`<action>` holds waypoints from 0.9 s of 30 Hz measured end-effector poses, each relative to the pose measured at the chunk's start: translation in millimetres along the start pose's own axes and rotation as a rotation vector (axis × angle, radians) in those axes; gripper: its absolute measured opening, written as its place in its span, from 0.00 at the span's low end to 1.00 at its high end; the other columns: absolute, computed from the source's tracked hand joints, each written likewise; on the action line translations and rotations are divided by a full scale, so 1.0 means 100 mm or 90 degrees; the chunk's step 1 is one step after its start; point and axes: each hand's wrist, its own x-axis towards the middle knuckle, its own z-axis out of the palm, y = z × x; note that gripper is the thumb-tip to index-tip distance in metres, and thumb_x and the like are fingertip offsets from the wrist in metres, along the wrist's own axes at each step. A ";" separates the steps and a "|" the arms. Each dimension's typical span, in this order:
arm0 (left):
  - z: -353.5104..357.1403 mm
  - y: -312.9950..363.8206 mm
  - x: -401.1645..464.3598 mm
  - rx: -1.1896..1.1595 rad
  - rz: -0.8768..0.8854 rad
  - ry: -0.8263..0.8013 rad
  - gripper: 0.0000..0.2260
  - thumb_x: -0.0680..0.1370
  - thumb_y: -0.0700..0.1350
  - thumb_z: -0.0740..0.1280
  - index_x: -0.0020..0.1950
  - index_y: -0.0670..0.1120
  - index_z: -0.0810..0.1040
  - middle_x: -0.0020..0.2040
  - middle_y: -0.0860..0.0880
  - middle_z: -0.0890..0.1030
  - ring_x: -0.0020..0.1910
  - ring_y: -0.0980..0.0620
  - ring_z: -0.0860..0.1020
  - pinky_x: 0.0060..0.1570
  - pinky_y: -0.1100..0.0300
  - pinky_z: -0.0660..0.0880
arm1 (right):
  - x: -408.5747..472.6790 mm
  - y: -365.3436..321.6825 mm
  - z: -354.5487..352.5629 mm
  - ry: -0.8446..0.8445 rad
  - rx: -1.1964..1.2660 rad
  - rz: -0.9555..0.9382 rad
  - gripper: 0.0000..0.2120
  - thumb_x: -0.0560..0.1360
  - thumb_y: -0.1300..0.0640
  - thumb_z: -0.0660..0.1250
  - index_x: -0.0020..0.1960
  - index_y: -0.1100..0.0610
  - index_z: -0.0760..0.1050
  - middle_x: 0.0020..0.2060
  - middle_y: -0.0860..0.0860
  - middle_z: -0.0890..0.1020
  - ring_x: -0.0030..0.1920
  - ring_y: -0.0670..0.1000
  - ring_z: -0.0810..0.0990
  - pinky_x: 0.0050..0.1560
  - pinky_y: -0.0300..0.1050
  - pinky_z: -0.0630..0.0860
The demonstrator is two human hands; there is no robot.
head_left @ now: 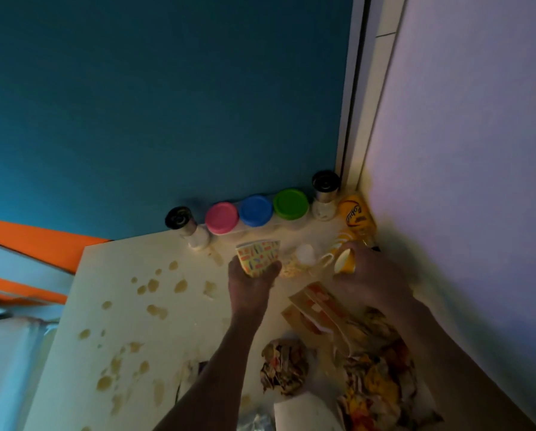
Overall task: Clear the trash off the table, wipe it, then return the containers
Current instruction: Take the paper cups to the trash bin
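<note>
A: Cups first, then? Where were they?

B: Both were up off the surface (73, 353), in front of the row of jars. The left hand (251, 284) held a patterned cup (258, 256) just in front of the pink-lidded jar (221, 218), fingers curled round its lower wall from beneath. The right hand (366, 275) held a yellow cup (345, 260) tipped on its side, mouth toward the patterned one, fingers wrapped over its body, below the yellow packet (355, 214) in the corner.

A: How would they handle?

B: My guess was light, thin paper that crushes under a hard squeeze, so a loose wrap round the middle of the wall suited them. Whether any liquid was left inside I couldn't tell, though the brown stains (154, 284) left of the patterned cup argued for keeping them level.

A: And the rest of the trash?

B: Between the two cups something pale and crumpled (300, 259) lay on the surface. Nearer the person than the yellow cup lay a flattened paper bag (316, 309), a wrapper ball (283, 367) and a heap of wrappers (378, 390). All soft; they'd bunch into one handful, I judged.

A: The containers?

B: Pink, blue (255, 209) and green (291, 203) lids, a black-topped shaker (187, 227) left of them and another (324, 194) right. Probably heavier and rigid; take each by its sides.
</note>
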 end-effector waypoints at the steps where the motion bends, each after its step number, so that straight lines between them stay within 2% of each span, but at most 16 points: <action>1: 0.04 0.03 -0.01 0.024 0.020 -0.019 0.22 0.69 0.48 0.80 0.58 0.58 0.76 0.58 0.49 0.80 0.49 0.53 0.83 0.37 0.61 0.81 | 0.01 -0.03 -0.04 0.005 0.024 0.004 0.28 0.68 0.38 0.70 0.65 0.44 0.68 0.58 0.47 0.79 0.58 0.55 0.79 0.55 0.50 0.75; 3: 0.12 0.10 -0.02 0.057 0.035 -0.081 0.24 0.66 0.52 0.81 0.53 0.68 0.72 0.60 0.49 0.77 0.53 0.51 0.82 0.39 0.57 0.83 | 0.08 -0.05 -0.09 0.024 0.079 0.000 0.31 0.68 0.42 0.72 0.67 0.45 0.65 0.60 0.48 0.78 0.58 0.56 0.78 0.54 0.50 0.74; 4: 0.17 0.12 -0.01 0.061 0.034 -0.114 0.25 0.64 0.54 0.81 0.52 0.70 0.71 0.60 0.48 0.78 0.53 0.49 0.82 0.39 0.55 0.83 | 0.12 -0.06 -0.11 0.029 0.103 -0.010 0.33 0.68 0.45 0.73 0.70 0.44 0.63 0.63 0.49 0.76 0.60 0.56 0.77 0.53 0.49 0.74; 6: 0.28 0.15 0.04 0.057 0.020 -0.178 0.26 0.63 0.54 0.81 0.54 0.65 0.73 0.57 0.47 0.82 0.51 0.48 0.84 0.43 0.50 0.84 | 0.22 -0.06 -0.14 -0.004 0.106 -0.033 0.38 0.70 0.48 0.71 0.74 0.40 0.56 0.69 0.50 0.70 0.65 0.57 0.73 0.56 0.50 0.73; 8: 0.38 0.13 0.09 0.038 0.005 -0.253 0.26 0.64 0.50 0.81 0.59 0.57 0.75 0.54 0.48 0.85 0.52 0.48 0.85 0.51 0.44 0.83 | 0.33 -0.04 -0.13 -0.086 0.042 -0.041 0.43 0.72 0.49 0.70 0.77 0.34 0.48 0.73 0.51 0.66 0.70 0.58 0.70 0.61 0.54 0.73; 10: 0.46 0.09 0.14 0.041 -0.033 -0.303 0.31 0.63 0.53 0.81 0.63 0.53 0.76 0.56 0.49 0.85 0.54 0.48 0.84 0.56 0.40 0.80 | 0.44 -0.04 -0.07 -0.158 -0.016 -0.041 0.45 0.71 0.50 0.70 0.76 0.31 0.46 0.74 0.52 0.66 0.70 0.58 0.69 0.63 0.55 0.73; 13: 0.58 0.05 0.18 0.131 -0.002 -0.308 0.25 0.65 0.53 0.79 0.59 0.58 0.75 0.61 0.53 0.81 0.58 0.51 0.81 0.60 0.44 0.79 | 0.58 0.00 0.03 -0.210 -0.022 -0.028 0.42 0.72 0.51 0.69 0.76 0.32 0.49 0.76 0.51 0.65 0.71 0.58 0.69 0.64 0.54 0.74; 15: 0.65 0.02 0.21 0.145 0.001 -0.277 0.24 0.69 0.50 0.78 0.60 0.60 0.72 0.67 0.52 0.76 0.62 0.51 0.78 0.61 0.49 0.77 | 0.62 0.03 0.09 -0.224 -0.024 -0.016 0.43 0.73 0.52 0.68 0.77 0.34 0.46 0.77 0.52 0.62 0.72 0.59 0.68 0.64 0.54 0.74; 17: 0.68 -0.01 0.24 0.138 -0.012 -0.245 0.22 0.72 0.46 0.77 0.62 0.56 0.73 0.63 0.49 0.79 0.58 0.51 0.80 0.55 0.55 0.78 | 0.64 0.07 0.15 -0.211 -0.020 -0.010 0.46 0.73 0.53 0.68 0.78 0.36 0.42 0.77 0.54 0.59 0.71 0.61 0.68 0.62 0.55 0.75; 19: 0.66 -0.03 0.28 0.161 -0.015 -0.233 0.13 0.75 0.48 0.75 0.57 0.51 0.77 0.52 0.49 0.84 0.49 0.53 0.83 0.46 0.57 0.79 | 0.66 0.09 0.20 -0.170 -0.003 0.004 0.48 0.71 0.53 0.67 0.78 0.37 0.39 0.78 0.55 0.56 0.71 0.62 0.68 0.62 0.58 0.75; 23: 0.56 -0.01 0.30 0.167 -0.020 -0.226 0.07 0.78 0.50 0.72 0.53 0.53 0.77 0.45 0.53 0.84 0.45 0.53 0.83 0.43 0.56 0.81 | 0.75 0.13 0.27 -0.110 0.015 0.038 0.55 0.68 0.48 0.72 0.78 0.41 0.33 0.77 0.57 0.60 0.72 0.62 0.66 0.64 0.60 0.73; 25: 0.50 0.00 0.31 0.158 -0.019 -0.205 0.07 0.78 0.50 0.72 0.53 0.52 0.76 0.45 0.54 0.84 0.44 0.54 0.83 0.39 0.59 0.80 | 0.80 0.13 0.30 -0.096 0.034 0.059 0.57 0.66 0.48 0.74 0.79 0.45 0.35 0.77 0.58 0.60 0.73 0.62 0.65 0.65 0.59 0.73; 27: 0.41 0.03 0.29 0.156 -0.024 -0.191 0.08 0.78 0.50 0.72 0.55 0.51 0.76 0.46 0.52 0.84 0.43 0.54 0.83 0.34 0.64 0.78 | 0.82 0.09 0.34 -0.073 0.066 0.071 0.55 0.66 0.49 0.76 0.80 0.50 0.43 0.77 0.59 0.57 0.73 0.63 0.64 0.67 0.58 0.71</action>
